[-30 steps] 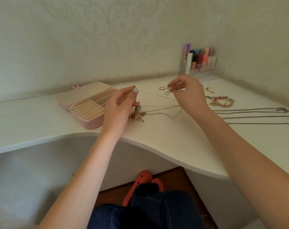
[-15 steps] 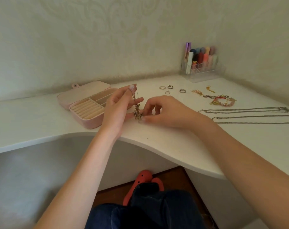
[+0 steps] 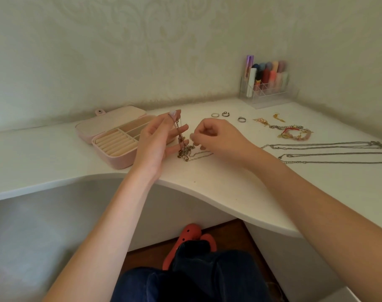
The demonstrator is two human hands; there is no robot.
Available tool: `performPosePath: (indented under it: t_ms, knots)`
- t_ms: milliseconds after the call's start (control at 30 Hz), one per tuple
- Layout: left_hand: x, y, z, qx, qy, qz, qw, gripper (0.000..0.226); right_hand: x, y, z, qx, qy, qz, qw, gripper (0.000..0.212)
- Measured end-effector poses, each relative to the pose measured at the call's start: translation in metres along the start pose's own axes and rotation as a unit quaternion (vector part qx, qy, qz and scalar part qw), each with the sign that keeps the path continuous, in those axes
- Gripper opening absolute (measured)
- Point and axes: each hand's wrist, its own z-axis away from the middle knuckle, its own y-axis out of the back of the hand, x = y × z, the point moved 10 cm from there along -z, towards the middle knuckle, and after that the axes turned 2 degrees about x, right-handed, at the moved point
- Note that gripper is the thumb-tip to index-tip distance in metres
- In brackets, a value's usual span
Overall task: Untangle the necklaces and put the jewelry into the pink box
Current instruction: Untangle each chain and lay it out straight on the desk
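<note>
While the left hand (image 3: 158, 141) pinches the tangled gold chain (image 3: 181, 140) up near thumb & fingertip, letting the knot hang down onto the desk (image 3: 218, 182), the right hand (image 3: 216, 136) is curled, fingertips picking at the clump just beside it. Pink box (image 3: 118, 138) sits open right behind the left hand, ring rolls showing. Two long silver necklaces (image 3: 327, 152) already lie straight, well apart to the right; rings (image 3: 226, 115) & bracelets (image 3: 292, 132) wait further back. To do this step well, imo: keep the top pinch light so links stay slack, tease one loop out at a time w/ the right fingertips (no yanking, that'd tighten the knot), and spread the clump flat before pulling any strand through.
</note>
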Motion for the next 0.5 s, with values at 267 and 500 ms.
performPosePath:
  t_ms: [267,500]
  knots:
    - [0.001,-0.002,-0.001,-0.015,-0.001,0.05,0.999,0.033,0.001,-0.007,0.001,-0.01,0.017,0.042,0.999,0.013]
    - [0.0,0.003,0.0,0.02,-0.002,0.029,0.999,0.031,0.002,0.016,0.003,0.032,-0.095,-0.292,0.951,0.01]
